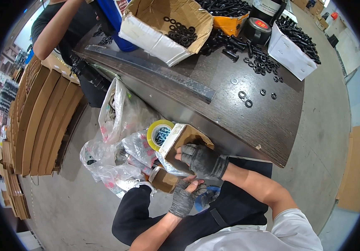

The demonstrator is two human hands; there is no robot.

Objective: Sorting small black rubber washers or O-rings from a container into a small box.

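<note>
My right hand [205, 161], in a dark grey fingerless glove, is over the open white cardboard box [172, 142] beside the table edge. Its fingers are bent together inside the rim, and whatever they hold is hidden. Lower down, above my lap, my left hand [183, 198] wears a matching glove. Its fingers are curled with the thumb across them, and a dark shape shows beside the thumb, too unclear to name. A small open brown box [163, 180] sits just left of that hand. A yellow tape roll [150, 134] with silvery screws in its middle adjoins the white box.
Black rings [248, 103] and black bolts [230, 54] lie on the dark table [251, 129]. A large carton [155, 42] holds more rings; a white box [289, 54] holds bolts. Plastic bags [125, 113] stand left. Another person's arm [56, 31] is at upper left, near stacked cardboard [42, 121].
</note>
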